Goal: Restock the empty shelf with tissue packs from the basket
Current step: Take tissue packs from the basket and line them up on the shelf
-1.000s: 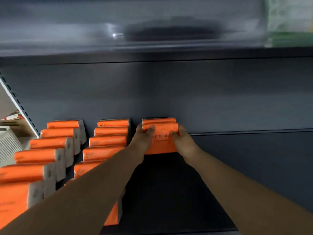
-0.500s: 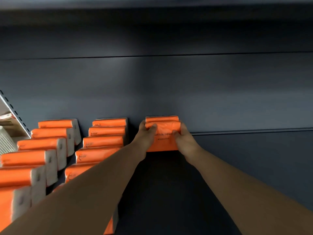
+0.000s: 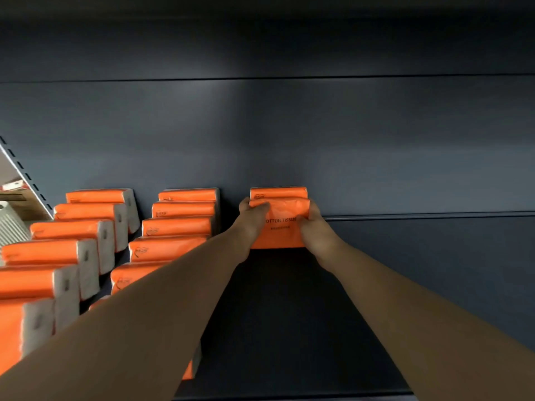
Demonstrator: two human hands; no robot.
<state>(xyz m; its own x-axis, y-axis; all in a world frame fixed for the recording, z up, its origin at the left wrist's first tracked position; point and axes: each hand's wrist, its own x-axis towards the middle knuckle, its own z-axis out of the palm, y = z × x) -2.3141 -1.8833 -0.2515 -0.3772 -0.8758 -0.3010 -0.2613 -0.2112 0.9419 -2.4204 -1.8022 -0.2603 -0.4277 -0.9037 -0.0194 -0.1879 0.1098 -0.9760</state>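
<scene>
Both hands hold one orange tissue pack point(image 3: 282, 227) upright on the dark shelf point(image 3: 289, 314), near its back wall. My left hand point(image 3: 250, 219) grips the pack's left side and my right hand point(image 3: 314, 231) grips its right side. Directly behind it stands another orange pack point(image 3: 278, 193) against the back panel. Two rows of orange packs fill the shelf's left part: a middle row point(image 3: 179, 227) and a far-left row point(image 3: 72, 241). The basket is out of view.
The dark back panel point(image 3: 289, 140) rises behind the packs. Bare shelf stretches to the right of my right arm. At the far left, past a slotted upright point(image 3: 26, 178), a white ribbed object point(image 3: 10, 224) shows.
The view has tipped down and the upper shelf has left the frame. The held pack has moved slightly back toward the pack behind it, with both hands still on it.
</scene>
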